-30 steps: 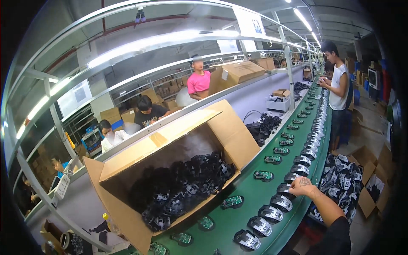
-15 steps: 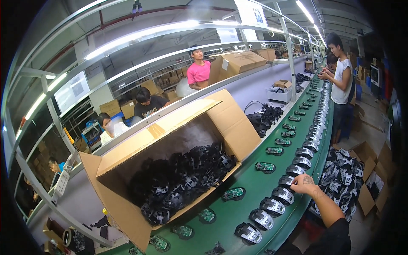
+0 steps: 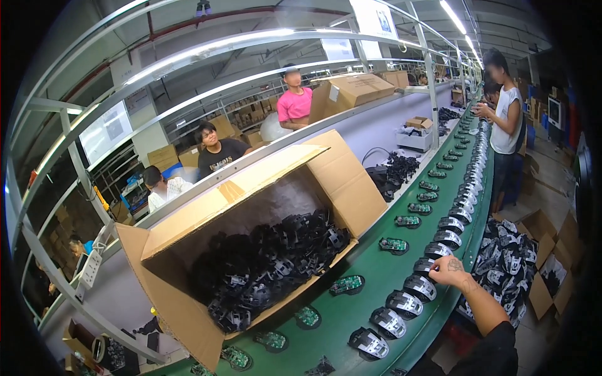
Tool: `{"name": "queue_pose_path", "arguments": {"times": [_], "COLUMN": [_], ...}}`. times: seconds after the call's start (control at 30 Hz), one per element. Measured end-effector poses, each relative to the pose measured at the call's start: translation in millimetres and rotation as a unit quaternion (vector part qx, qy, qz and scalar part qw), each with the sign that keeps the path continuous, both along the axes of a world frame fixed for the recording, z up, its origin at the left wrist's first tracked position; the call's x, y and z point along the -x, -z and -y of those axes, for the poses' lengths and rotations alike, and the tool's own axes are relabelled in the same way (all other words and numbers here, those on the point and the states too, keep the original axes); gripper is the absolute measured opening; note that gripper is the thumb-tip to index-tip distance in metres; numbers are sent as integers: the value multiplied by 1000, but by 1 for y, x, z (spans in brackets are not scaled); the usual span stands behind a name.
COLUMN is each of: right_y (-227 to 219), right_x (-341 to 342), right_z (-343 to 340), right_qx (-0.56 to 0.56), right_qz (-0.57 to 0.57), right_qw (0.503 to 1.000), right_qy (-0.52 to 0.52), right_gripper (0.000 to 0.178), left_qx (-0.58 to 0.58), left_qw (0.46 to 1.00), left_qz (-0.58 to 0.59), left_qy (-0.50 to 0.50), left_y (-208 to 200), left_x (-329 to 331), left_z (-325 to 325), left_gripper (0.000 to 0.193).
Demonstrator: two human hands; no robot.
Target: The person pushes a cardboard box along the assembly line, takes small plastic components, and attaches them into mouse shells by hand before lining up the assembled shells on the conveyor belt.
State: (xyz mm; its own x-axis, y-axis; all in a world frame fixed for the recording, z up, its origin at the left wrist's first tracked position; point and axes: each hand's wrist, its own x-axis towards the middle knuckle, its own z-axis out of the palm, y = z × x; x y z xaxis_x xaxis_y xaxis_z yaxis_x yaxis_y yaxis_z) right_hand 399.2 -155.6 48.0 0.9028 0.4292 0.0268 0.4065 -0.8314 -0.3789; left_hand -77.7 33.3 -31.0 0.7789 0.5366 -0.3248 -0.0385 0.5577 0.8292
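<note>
My right hand (image 3: 448,271) reaches in from the lower right over the green conveyor belt. Its fingers are bent together at the edge of a black-and-silver computer mouse shell (image 3: 424,266), which they partly cover. That shell belongs to a long curved row along the belt's right side. Just nearer to me lie another mouse shell (image 3: 419,287) and a further one (image 3: 404,303). My left hand is out of the picture.
A large open carton (image 3: 251,207) of black plastic parts stands left of the belt (image 3: 382,276). Mouse bases with green circuit boards (image 3: 347,285) form a second row. At right are heaped mouse shells (image 3: 501,269); a person in white (image 3: 506,119) stands farther along.
The mouse parts on the belt sit slightly farther right in the picture. My right hand keeps almost the same place and pose. Across the partition, a person in black has raised their head.
</note>
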Motion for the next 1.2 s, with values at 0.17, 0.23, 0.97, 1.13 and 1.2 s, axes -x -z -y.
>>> {"name": "queue_pose_path", "arguments": {"times": [0.17,0.23,0.97,1.13,1.2], "right_y": [-4,11,-23,-16,-9], "right_x": [10,0,233,267,272], "right_z": [-8,8,-106,-109,-112], "right_qx": [-41,16,-331,-470,-463], "right_qz": [-8,-24,-245,-384,-326], "right_qw": [999,1000,709,654,666], "right_qy": [-6,-13,-573,-452,-485], "right_gripper": [34,33,23,16,17], "left_qx": [15,4,138,79,102], "left_qw": [999,998,934,934,945], "left_qz": [21,47,53,102,127], "left_qy": [-29,-36,-326,-333,-284], "left_y": [-10,-16,-40,-82,-72], "left_x": [4,-18,-20,-38,-27], "left_z": [5,-14,-8,5,4], "left_gripper": [53,53,32,42,46]}}
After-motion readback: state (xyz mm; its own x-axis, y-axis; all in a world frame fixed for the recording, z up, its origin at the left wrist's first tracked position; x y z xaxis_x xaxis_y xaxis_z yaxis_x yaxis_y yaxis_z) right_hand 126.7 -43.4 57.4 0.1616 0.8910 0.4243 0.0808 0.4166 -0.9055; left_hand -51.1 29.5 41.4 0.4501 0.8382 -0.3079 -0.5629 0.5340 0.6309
